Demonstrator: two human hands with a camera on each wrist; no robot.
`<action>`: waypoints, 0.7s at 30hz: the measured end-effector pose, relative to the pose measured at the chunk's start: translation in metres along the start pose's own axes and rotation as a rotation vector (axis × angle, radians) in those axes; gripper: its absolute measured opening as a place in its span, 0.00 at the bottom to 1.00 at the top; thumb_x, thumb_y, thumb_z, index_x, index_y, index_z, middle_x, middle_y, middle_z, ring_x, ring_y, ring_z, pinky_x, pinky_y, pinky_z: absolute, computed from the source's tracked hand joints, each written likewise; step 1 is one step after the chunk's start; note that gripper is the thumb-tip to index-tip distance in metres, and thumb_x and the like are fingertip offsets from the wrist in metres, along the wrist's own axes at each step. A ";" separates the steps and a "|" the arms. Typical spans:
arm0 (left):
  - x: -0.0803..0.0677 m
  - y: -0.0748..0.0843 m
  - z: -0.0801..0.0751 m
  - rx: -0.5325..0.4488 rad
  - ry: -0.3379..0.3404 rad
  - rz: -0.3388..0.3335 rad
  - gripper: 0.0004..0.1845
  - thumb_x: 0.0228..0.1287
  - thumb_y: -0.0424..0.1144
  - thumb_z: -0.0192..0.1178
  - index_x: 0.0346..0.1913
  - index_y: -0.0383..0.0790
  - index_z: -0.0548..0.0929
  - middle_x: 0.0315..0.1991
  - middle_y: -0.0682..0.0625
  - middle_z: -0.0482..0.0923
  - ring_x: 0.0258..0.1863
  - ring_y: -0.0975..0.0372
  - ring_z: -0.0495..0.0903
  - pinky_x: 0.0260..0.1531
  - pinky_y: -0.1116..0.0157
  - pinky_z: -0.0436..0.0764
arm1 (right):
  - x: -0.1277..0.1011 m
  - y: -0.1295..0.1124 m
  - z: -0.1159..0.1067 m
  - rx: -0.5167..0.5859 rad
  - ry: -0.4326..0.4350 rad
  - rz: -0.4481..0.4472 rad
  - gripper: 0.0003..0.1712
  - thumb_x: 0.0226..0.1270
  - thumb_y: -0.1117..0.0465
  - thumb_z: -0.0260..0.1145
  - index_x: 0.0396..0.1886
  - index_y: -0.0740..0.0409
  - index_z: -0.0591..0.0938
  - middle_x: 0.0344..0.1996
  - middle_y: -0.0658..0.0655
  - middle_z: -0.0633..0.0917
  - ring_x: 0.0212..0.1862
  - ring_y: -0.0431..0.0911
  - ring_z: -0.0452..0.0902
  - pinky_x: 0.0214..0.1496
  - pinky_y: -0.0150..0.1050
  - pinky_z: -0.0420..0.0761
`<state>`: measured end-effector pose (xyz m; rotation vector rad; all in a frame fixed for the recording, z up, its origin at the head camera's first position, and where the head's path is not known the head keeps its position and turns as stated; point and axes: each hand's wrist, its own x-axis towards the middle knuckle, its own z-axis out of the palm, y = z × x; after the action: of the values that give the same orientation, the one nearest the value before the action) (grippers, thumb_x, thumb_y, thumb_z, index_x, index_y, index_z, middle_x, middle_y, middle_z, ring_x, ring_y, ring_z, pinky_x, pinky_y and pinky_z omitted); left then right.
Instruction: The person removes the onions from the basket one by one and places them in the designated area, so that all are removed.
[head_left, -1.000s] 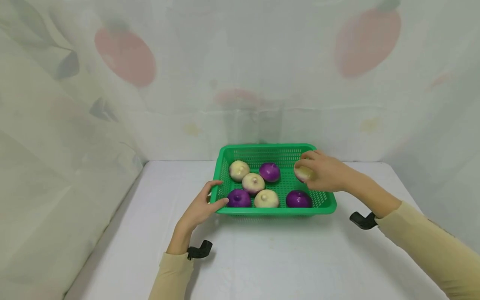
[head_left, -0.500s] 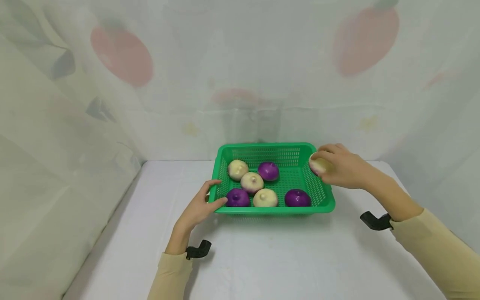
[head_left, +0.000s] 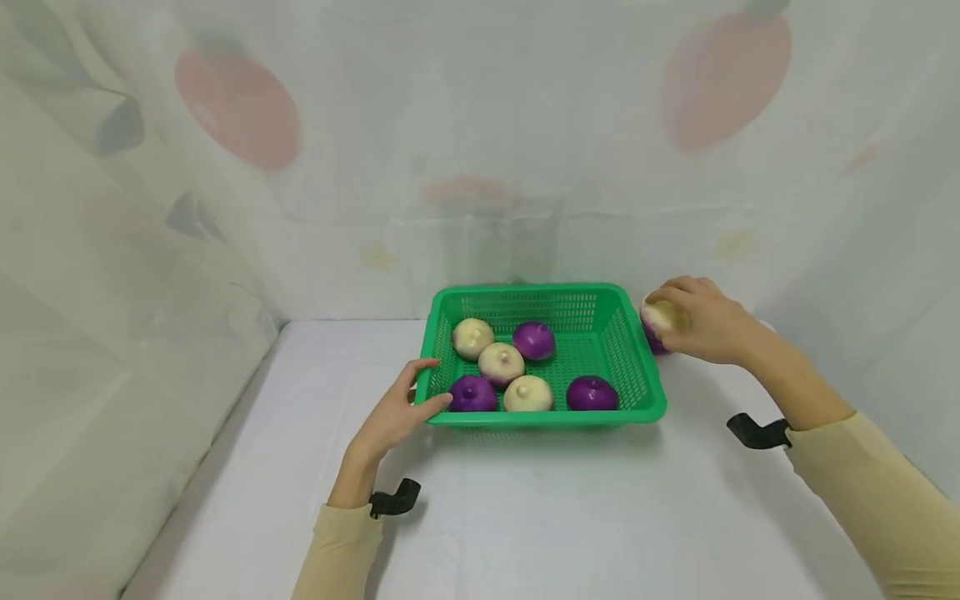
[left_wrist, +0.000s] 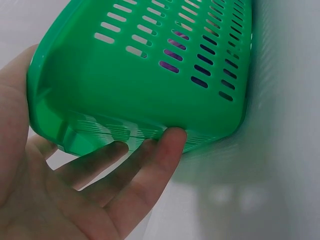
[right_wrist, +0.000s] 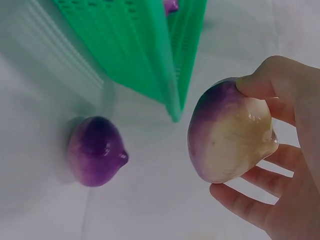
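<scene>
My right hand (head_left: 708, 323) holds a cream-and-purple turnip (right_wrist: 230, 135) above the table, just outside the right end of a green basket (head_left: 525, 418). Thumb and fingers pinch its sides. Below it on the table lies a purple turnip (right_wrist: 97, 152), mostly hidden in the head view. My left hand (head_left: 393, 415) grips the basket's left end; in the left wrist view its fingers curl against the outer wall. Inside the basket are cream turnips (head_left: 501, 364) and purple turnips (head_left: 592, 393), gathered mainly towards the left.
A white-covered table (head_left: 525, 517) bears the basket. Close behind it hangs a pale curtain (head_left: 480, 125) with faded fruit prints, and another sheet (head_left: 112, 375) closes off the left side. Each wrist carries a black mount (head_left: 757, 432).
My right hand has lifted the cream-and-purple turnip out of the basket and carried it right, over the rim. My left hand keeps its grip on the basket; the other turnips inside stay put.
</scene>
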<state>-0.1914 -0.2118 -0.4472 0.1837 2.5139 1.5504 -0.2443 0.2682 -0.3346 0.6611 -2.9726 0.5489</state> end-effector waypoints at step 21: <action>-0.001 -0.001 0.002 -0.004 -0.005 0.004 0.38 0.66 0.57 0.68 0.74 0.58 0.63 0.75 0.46 0.61 0.69 0.42 0.69 0.56 0.44 0.76 | 0.003 0.066 0.007 -0.079 -0.045 0.125 0.28 0.69 0.51 0.66 0.63 0.63 0.76 0.62 0.74 0.71 0.57 0.72 0.65 0.42 0.68 0.75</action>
<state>-0.1905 -0.2107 -0.4484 0.1922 2.5075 1.5549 -0.2746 0.3197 -0.3628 0.4905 -3.0748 0.4268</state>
